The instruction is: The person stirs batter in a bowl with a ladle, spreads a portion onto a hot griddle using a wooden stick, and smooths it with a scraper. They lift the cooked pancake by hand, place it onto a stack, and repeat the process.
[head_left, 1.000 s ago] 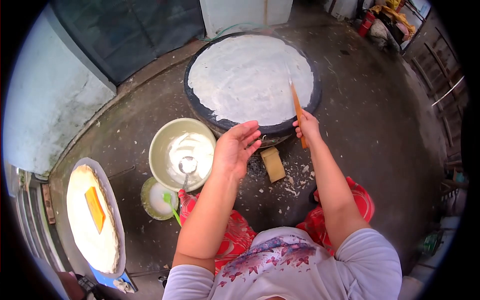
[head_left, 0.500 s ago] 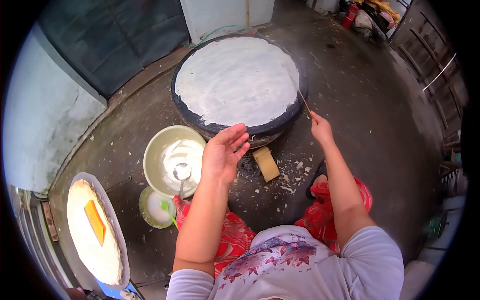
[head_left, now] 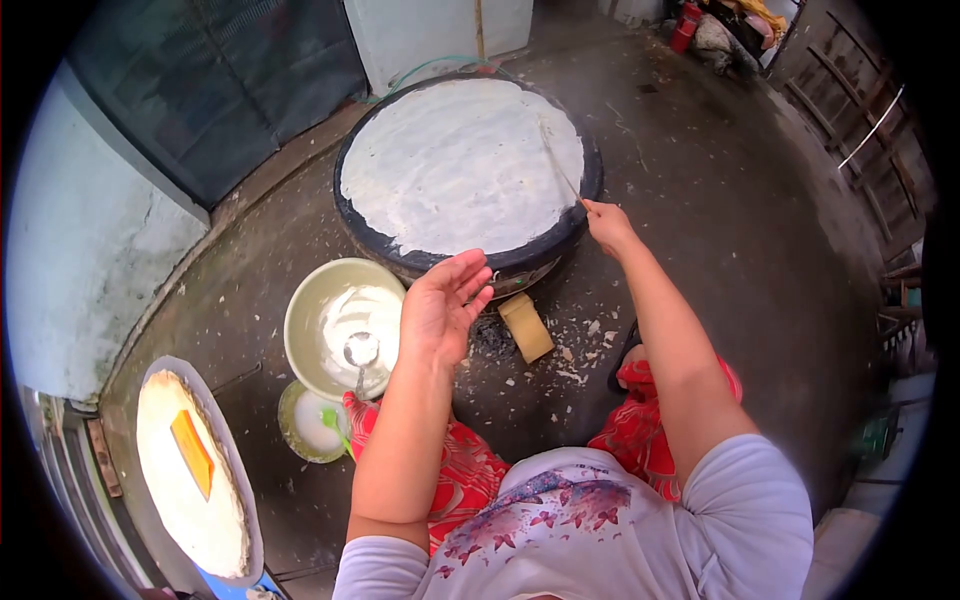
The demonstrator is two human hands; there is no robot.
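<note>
A thin white sheet of batter (head_left: 460,165) covers most of a large round black griddle (head_left: 368,232). My right hand (head_left: 608,226) is closed on the handle end of a thin stick (head_left: 565,178), whose far part lies over the right side of the sheet. Just off the griddle's front edge, my left hand (head_left: 447,305) is raised with its fingers apart and nothing in it. Left of that hand sits a pale bowl (head_left: 297,325) of white batter with a ladle (head_left: 361,350) in it. A smaller bowl (head_left: 290,425) with whitish liquid and a green utensil (head_left: 332,420) stands below.
At lower left, a stack of pale round sheets (head_left: 190,520) carries an orange block (head_left: 192,453). A yellowish block (head_left: 526,328) lies on the floor before the griddle among scattered flakes. A dark door (head_left: 220,90) is at upper left, and a red cylinder (head_left: 686,28) at upper right.
My right hand has moved up and left with the stick, which reaches farther over the sheet. My left hand holds nearly the same pose. The view has shifted slightly.
</note>
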